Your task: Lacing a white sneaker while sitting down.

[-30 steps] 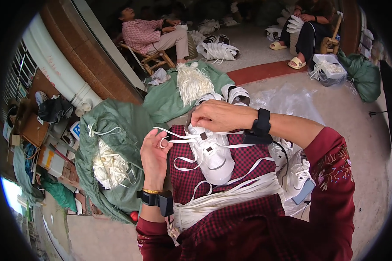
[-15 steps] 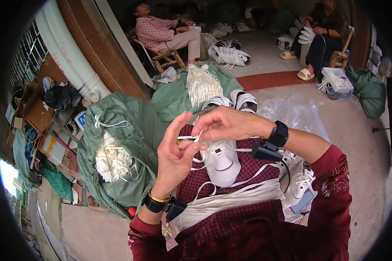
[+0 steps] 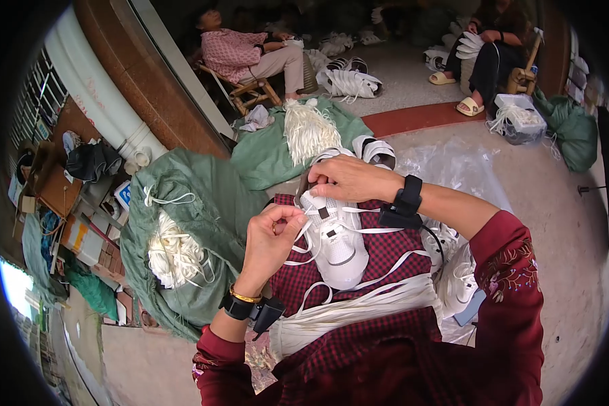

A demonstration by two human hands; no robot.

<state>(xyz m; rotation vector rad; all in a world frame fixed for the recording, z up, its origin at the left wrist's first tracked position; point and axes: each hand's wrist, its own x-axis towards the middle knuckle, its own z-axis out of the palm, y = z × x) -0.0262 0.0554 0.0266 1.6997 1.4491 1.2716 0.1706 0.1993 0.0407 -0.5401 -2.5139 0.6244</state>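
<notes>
A white sneaker point(image 3: 345, 260) lies in my lap on a red-and-black checked cloth point(image 3: 394, 247), its toe pointing toward me. Loose white lace runs out from both sides of its upper. My left hand point(image 3: 271, 240) is closed beside the shoe's left edge, thumb and forefinger pinching a white shoelace point(image 3: 309, 218). Over the ankle end of the shoe, my right hand point(image 3: 353, 178) bends its fingers down and grips the upper near the tongue. Its fingertips are partly hidden. A bundle of white laces point(image 3: 358, 312) stretches across my lap, nearer to me.
Green sacks point(image 3: 203, 169) with white laces stand at left and ahead. More white sneakers point(image 3: 457, 281) lie at my right, by clear plastic sheeting point(image 3: 453, 176). Two seated people point(image 3: 233, 51) are in the doorway, with a grey box point(image 3: 520, 122) of laces nearby.
My hands have moved apart and down from above the shoe. The right has gone from pinching a lace tip to the shoe's upper; the left has closed on a lace.
</notes>
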